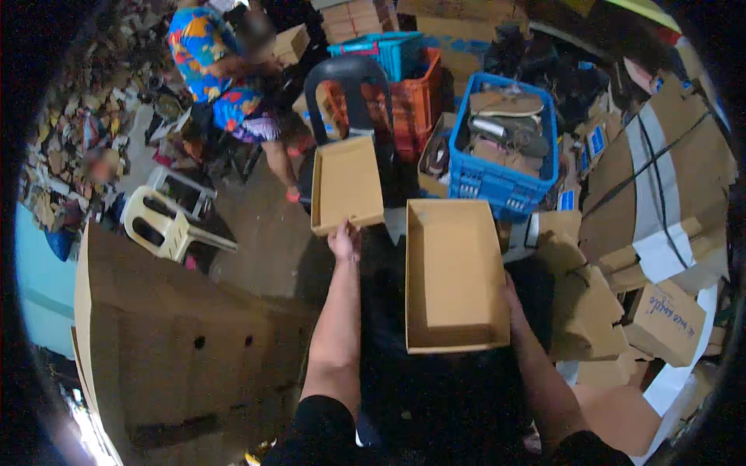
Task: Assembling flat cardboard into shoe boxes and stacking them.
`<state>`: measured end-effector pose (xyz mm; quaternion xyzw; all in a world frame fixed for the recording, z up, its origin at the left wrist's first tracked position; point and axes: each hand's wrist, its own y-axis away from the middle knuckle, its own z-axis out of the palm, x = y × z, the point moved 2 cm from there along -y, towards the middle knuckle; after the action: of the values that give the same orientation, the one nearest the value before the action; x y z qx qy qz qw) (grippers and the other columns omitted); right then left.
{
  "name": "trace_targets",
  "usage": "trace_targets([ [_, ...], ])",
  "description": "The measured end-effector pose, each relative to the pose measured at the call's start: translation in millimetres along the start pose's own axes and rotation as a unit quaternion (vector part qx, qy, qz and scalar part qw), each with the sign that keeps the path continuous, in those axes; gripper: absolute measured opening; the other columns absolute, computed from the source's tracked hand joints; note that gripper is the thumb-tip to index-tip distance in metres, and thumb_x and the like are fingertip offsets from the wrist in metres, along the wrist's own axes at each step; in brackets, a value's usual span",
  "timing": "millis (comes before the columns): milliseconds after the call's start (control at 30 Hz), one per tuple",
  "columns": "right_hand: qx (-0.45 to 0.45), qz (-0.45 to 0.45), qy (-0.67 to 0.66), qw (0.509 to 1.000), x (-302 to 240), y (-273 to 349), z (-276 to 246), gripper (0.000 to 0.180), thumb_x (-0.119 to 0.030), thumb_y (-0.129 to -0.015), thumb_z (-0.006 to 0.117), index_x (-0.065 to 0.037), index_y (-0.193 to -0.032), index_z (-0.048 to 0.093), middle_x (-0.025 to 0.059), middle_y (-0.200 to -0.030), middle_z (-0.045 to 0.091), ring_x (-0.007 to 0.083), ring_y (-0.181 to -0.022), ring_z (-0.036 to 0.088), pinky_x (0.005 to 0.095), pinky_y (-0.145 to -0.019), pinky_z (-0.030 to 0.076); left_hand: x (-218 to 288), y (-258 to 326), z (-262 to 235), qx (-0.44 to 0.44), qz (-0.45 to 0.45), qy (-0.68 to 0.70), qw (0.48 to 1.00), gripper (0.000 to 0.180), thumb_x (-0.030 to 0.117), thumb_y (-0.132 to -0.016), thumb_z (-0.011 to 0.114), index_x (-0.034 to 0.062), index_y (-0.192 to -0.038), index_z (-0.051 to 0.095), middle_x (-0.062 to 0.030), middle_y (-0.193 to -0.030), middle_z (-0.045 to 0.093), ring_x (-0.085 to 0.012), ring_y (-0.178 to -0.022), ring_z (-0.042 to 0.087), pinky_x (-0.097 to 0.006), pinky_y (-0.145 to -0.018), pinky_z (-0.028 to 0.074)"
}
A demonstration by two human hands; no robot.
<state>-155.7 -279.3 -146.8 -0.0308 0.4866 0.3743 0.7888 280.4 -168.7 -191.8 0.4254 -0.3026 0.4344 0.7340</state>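
— Both forearms rise from the lower edge. What does the left hand (344, 239) hold?

— Its fingers pinch the near rim of a shallow cardboard lid (346, 183), centre frame.

— And the right hand (509, 289)?

— It steadies an open cardboard box (454, 273) just right of centre; whether its fingers are spread or curled I cannot tell, as they are hidden behind the wall.

— Beyond?

— Shoes fill a blue crate (497, 182), upper centre.

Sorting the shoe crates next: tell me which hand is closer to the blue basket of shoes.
Right, narrowly. The right hand, mostly hidden behind the larger open box, sits below the blue basket. The left hand, gripping the smaller box lid, is farther off to the basket's lower left.
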Motion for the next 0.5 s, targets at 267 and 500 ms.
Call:
trace_targets([
  [267, 0.004, -0.055, 0.045, 0.997, -2, 7, 13, 0.068, -0.029, -0.089, 0.067, -0.004, -0.148, 0.045, 0.0102, -0.130, 0.062, 0.0233, -0.113, 0.063, 0.0385, -0.098, 0.053, 126, 196, 22, -0.109, 0.333, -0.169, 0.921, 0.044, 0.005, -0.089, 0.081, 0.0054, -0.120, 0.050, -0.0022, -0.090, 0.059, -0.0092, -0.074, 0.056, -0.023, -0.068, 0.047],
  [500, -0.032, -0.049, 0.068, 0.996, -14, 3, 41, 0.058, -0.031, -0.096, 0.060, -0.008, -0.148, 0.046, 0.0075, -0.138, 0.055, 0.0211, -0.124, 0.056, 0.0349, -0.105, 0.047, 176, 346, 26, -0.280, 0.628, -0.461, 0.561, 0.045, 0.015, -0.071, 0.086, 0.0086, -0.113, 0.073, -0.0080, -0.107, 0.069, -0.0289, -0.095, 0.064, -0.042, -0.082, 0.049],
])
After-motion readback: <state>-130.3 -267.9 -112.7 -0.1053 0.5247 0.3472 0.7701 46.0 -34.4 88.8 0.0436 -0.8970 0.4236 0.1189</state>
